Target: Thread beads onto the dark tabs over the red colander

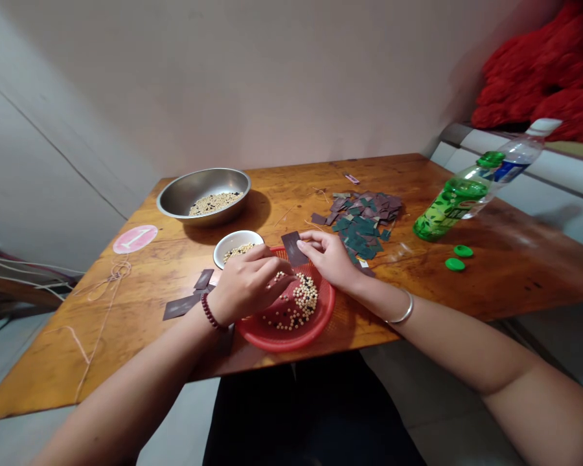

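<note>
A red plastic basket (315, 322) holding several pale beans with a few dark ones stands at the near edge of the wooden table (490, 259). My left hand (250, 285) hovers over the basket with its fingers curled and pinched among the beans. My right hand (328, 255) holds a dark rectangular card (294, 248) by its edge, just above the basket's far rim. A small white bowl (230, 242) with a few beans sits just behind my left hand.
A steel bowl (201, 191) of beans stands at the back left. A pile of dark and green cards (364, 223) lies behind my right hand. Loose dark cards (182, 305), a pink round label (135, 239), string (111, 278), two bottles (449, 204) and green caps (459, 257) are around.
</note>
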A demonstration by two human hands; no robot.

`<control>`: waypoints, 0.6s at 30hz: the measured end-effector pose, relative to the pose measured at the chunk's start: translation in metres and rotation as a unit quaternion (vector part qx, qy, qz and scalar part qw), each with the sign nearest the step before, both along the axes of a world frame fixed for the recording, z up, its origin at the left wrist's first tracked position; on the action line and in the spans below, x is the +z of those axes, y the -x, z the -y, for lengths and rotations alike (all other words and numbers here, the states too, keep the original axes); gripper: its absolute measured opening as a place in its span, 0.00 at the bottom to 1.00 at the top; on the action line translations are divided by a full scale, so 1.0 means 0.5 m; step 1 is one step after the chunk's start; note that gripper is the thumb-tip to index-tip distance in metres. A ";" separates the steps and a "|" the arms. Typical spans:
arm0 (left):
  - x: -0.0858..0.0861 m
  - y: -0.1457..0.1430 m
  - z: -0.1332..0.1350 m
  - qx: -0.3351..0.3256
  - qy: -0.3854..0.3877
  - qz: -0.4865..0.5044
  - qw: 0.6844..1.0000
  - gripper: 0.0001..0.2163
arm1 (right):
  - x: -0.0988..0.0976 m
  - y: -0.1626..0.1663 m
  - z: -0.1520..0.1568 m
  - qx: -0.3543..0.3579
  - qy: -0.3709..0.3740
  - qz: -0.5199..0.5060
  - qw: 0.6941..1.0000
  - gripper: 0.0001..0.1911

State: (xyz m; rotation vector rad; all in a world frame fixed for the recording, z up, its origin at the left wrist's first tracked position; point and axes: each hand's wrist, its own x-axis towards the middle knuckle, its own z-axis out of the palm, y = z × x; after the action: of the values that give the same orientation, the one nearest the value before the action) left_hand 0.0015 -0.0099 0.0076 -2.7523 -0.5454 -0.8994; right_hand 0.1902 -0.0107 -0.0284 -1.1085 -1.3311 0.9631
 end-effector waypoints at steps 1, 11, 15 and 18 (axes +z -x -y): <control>0.001 0.000 0.001 0.000 0.002 0.000 1.000 0.03 | 0.000 0.000 0.000 -0.002 -0.005 0.003 1.000 0.13; 0.007 0.010 -0.017 0.255 0.014 0.122 0.959 0.07 | -0.008 -0.006 -0.003 -0.001 -0.019 0.007 1.000 0.13; 0.013 0.032 -0.047 0.399 0.055 0.006 0.915 0.08 | -0.010 -0.010 -0.003 -0.001 -0.011 0.024 1.000 0.14; 0.008 0.050 -0.064 0.430 0.072 -0.078 0.897 0.08 | -0.012 -0.011 -0.004 0.010 -0.006 0.025 1.000 0.13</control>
State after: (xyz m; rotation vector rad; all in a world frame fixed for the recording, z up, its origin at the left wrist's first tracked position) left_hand -0.0235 0.0219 0.0116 -2.2371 -1.6490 -0.4129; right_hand 0.1955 -0.0086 -0.0343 -1.1181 -1.3902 0.9453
